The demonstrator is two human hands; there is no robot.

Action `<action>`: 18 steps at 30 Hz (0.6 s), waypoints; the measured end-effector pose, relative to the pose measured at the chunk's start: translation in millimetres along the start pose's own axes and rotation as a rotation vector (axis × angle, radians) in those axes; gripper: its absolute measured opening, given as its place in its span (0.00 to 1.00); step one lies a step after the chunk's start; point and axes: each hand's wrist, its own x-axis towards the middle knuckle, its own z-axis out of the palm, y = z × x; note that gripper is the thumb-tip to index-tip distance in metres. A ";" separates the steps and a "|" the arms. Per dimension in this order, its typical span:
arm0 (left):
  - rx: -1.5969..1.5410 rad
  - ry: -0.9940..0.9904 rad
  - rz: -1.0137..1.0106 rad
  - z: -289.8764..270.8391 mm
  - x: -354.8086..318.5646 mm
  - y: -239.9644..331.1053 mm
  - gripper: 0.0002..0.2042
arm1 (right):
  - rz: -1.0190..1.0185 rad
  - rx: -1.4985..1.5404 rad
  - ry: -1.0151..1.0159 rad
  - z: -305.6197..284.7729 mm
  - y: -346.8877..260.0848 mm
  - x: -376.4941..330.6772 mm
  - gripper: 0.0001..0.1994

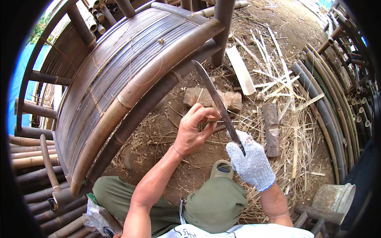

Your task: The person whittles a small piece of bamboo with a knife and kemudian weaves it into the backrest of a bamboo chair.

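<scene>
Right hand (251, 163): gloved, clamped on the knife (217, 102) handle.
Left hand (194, 130): bare, fingers pinched on a thin bamboo sliver (216, 118) against the blade.
Blade axis: runs up-left, away from the glove, over the wood block (212, 99).

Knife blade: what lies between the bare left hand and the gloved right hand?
In the head view, only the knife blade spans between left hand and right hand; dirt below.

A white knitted glove (251, 163) with a blue cuff edge covers the right hand. The long knife blade (217, 104) is dark grey steel. The bamboo bench (119, 79) is dark brown with tan striped slats. Olive green trousers (214, 202) cover the knees. Pale yellow bamboo shavings (274, 79) lie on brown dirt (158, 131).
</scene>
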 end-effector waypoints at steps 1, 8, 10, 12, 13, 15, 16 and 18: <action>0.003 0.001 -0.004 1.1 0.5 0.4 0.16 | 0.029 0.001 -0.012 -2.1 -2.4 -0.5 0.18; 0.063 -0.006 0.006 3.9 1.2 -2.9 0.16 | -0.032 -0.056 0.005 -5.0 -0.5 -1.5 0.16; 0.125 -0.025 -0.005 2.6 3.5 -1.1 0.16 | -0.148 -0.093 0.077 -1.6 3.7 -1.1 0.14; 0.196 -0.040 -0.035 0.1 7.2 6.7 0.17 | -0.202 -0.208 0.041 -3.2 9.5 1.5 0.11; 0.331 -0.065 -0.117 -0.6 15.5 24.0 0.17 | -0.218 -0.276 0.032 -7.9 12.7 3.6 0.10; 0.847 -0.095 -0.140 -15.9 31.4 77.9 0.17 | -0.091 -0.266 0.068 -16.3 8.0 9.4 0.10; 0.755 0.079 0.050 -23.3 49.8 108.3 0.14 | -0.037 -0.259 0.078 -19.5 2.1 10.0 0.11; 0.534 0.248 0.414 -13.7 82.3 156.5 0.10 | -0.195 -0.377 0.069 -22.5 8.5 11.4 0.10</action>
